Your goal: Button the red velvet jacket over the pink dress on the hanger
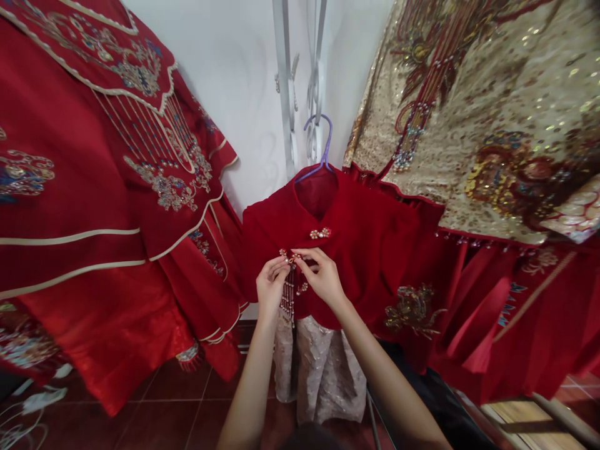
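A short red jacket (360, 212) hangs from a purple hanger (325, 147) in front of me. Near its collar sits a jewelled clasp (320, 234), which looks fastened. Lower on the front, my left hand (272, 284) pinches one side of a beaded frog button (291, 259). My right hand (323, 278) pinches the other side, its fingertips close to the left ones. Beaded tassels (287, 297) dangle below the button, beside my left fingers. Another small jewelled fastener (302, 288) shows under my right hand. Whether the button's halves are joined is hidden by my fingers.
A red embroidered gown (107, 206) hangs at the left, a gold sequined garment (473, 137) at the right. Behind the jacket rises a white metal stand (284, 81). Pale shiny fabric (328, 369) hangs below it. White cables (35, 409) lie on the tiled floor (173, 400).
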`<move>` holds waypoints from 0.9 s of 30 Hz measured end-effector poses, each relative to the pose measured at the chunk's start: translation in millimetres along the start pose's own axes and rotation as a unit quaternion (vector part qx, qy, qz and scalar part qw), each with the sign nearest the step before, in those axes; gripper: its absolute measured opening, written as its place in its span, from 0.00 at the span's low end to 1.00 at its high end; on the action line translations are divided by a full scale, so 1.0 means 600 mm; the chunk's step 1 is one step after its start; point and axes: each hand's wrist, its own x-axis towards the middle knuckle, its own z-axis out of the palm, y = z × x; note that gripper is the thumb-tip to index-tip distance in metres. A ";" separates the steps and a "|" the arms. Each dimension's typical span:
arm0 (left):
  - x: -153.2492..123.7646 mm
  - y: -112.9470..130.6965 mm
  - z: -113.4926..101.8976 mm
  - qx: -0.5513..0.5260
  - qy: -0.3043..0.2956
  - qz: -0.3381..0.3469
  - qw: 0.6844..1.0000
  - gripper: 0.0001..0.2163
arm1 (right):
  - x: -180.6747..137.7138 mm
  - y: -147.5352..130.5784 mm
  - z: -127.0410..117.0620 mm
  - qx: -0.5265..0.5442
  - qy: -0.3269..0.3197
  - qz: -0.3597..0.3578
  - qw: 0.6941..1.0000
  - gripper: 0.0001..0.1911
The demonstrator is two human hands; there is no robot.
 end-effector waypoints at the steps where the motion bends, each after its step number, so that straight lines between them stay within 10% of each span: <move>1: 0.000 0.000 0.000 -0.002 -0.001 -0.002 1.000 0.13 | 0.001 0.003 0.001 -0.001 0.001 0.001 1.000 0.14; 27: 0.017 0.005 0.004 0.057 -0.019 0.050 0.997 0.10 | 0.011 0.012 0.009 -0.016 0.006 0.004 1.000 0.13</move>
